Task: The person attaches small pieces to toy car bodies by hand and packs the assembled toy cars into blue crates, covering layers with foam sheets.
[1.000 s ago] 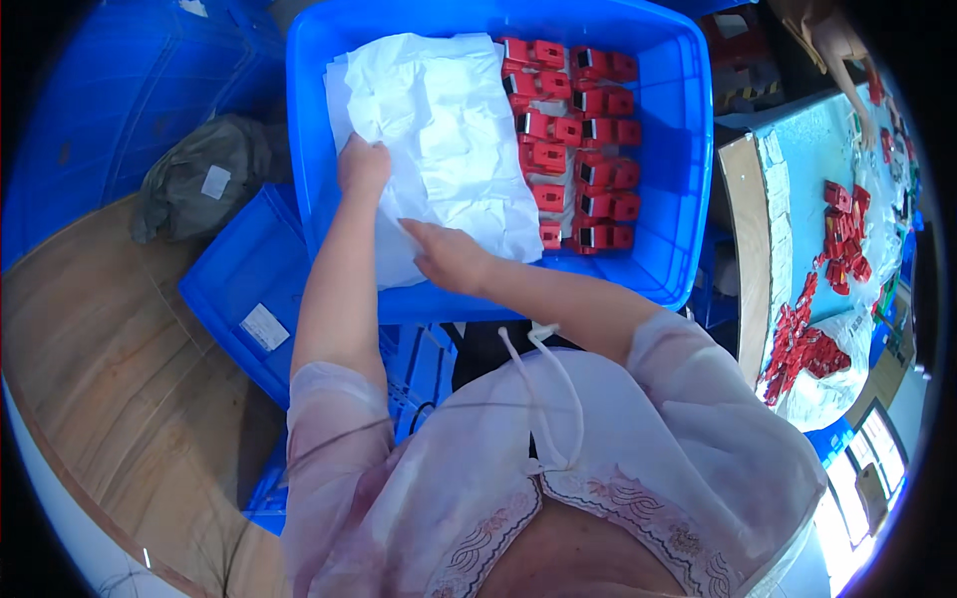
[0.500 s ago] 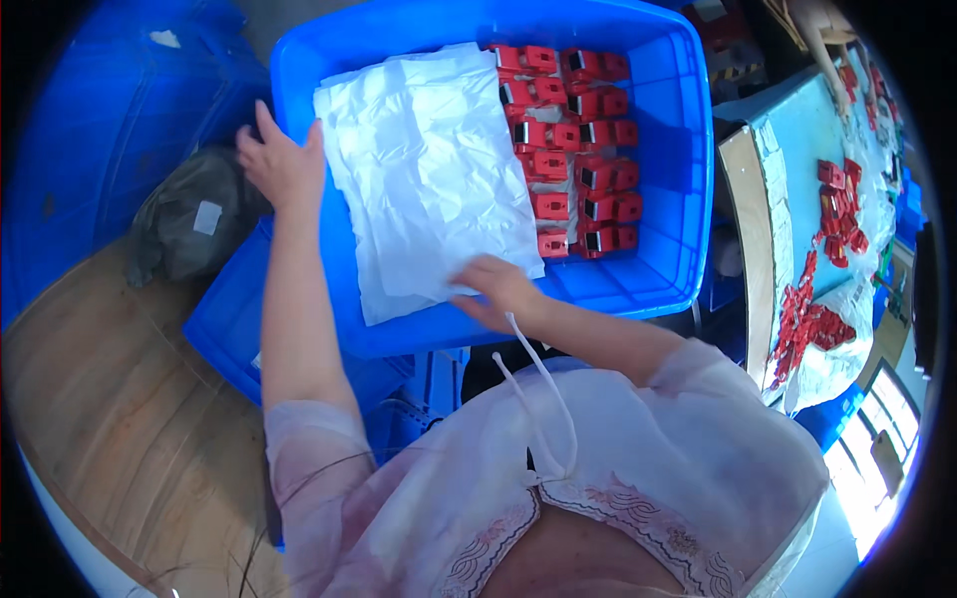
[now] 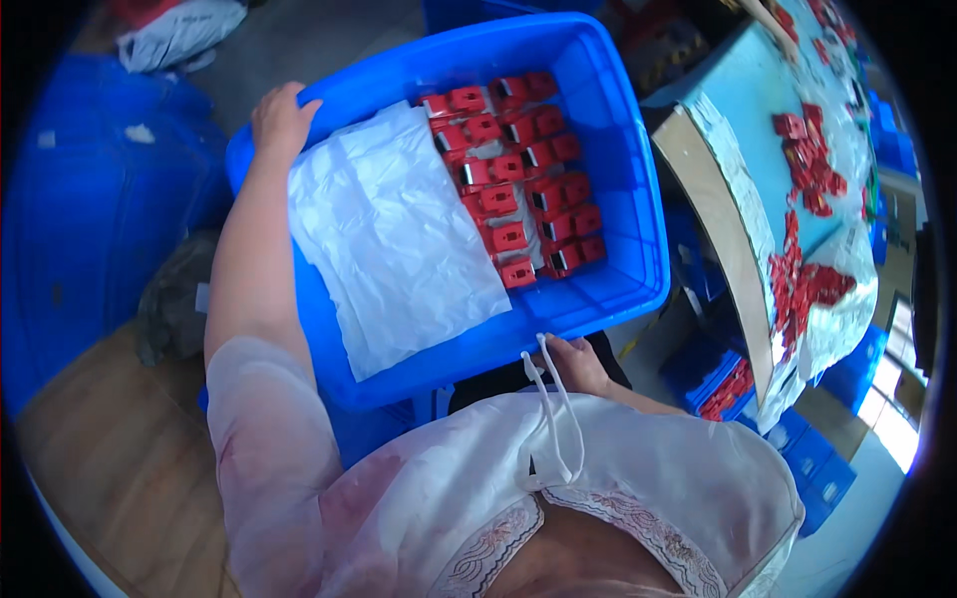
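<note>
A large blue plastic bin [image 3: 650, 214] lies before me, tilted in view. Its right part holds rows of red plastic parts with shiny metal pieces [image 3: 495, 197]. Crumpled white sheets [image 3: 391, 231] cover the left part of the contents. My left hand [image 3: 282, 122] is closed over the bin's far left rim, with the thumb toward the inside. At the near rim, right of the sheets, my right hand [image 3: 578, 369] is closed with bent fingers against the edge; some of its fingers are hidden.
A table [image 3: 740, 110] with red parts [image 3: 812, 169] stands at the right, and another person's arm [image 3: 770, 25] reaches over it. Blue bins [image 3: 110, 219] stand at the left near a dark bag [image 3: 174, 299]. A white sack [image 3: 184, 30] lies far left.
My left hand has gone from spread fingers beside the bin to the rim. My right hand has left the white sheets for the near rim. The bin appears turned and shifted left in view.
</note>
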{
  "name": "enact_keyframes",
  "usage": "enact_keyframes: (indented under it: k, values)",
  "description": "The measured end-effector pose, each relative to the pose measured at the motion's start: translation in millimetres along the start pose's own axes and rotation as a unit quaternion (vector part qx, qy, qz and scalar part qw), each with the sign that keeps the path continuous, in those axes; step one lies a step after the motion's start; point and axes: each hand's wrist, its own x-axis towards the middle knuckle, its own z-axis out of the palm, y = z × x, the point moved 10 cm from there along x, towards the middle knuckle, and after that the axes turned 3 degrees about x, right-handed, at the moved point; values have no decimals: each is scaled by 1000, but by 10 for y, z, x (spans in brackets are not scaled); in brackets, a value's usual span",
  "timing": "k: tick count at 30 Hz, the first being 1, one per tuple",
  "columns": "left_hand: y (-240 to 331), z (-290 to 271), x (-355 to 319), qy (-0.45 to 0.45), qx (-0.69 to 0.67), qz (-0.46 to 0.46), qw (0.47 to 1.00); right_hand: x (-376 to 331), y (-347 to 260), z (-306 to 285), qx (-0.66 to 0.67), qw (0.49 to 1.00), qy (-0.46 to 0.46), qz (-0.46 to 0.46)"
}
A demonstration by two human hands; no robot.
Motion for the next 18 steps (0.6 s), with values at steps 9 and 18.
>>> enact_keyframes:
  k: [9,18]
  values:
    - [-1085,68,-575,-36,52,-138,988,326,-1134,44,0,993,42,-108]
    - [-1769,0,-1431,-81,86,-247,962,314,-1124,533,-276,906,85,-308]
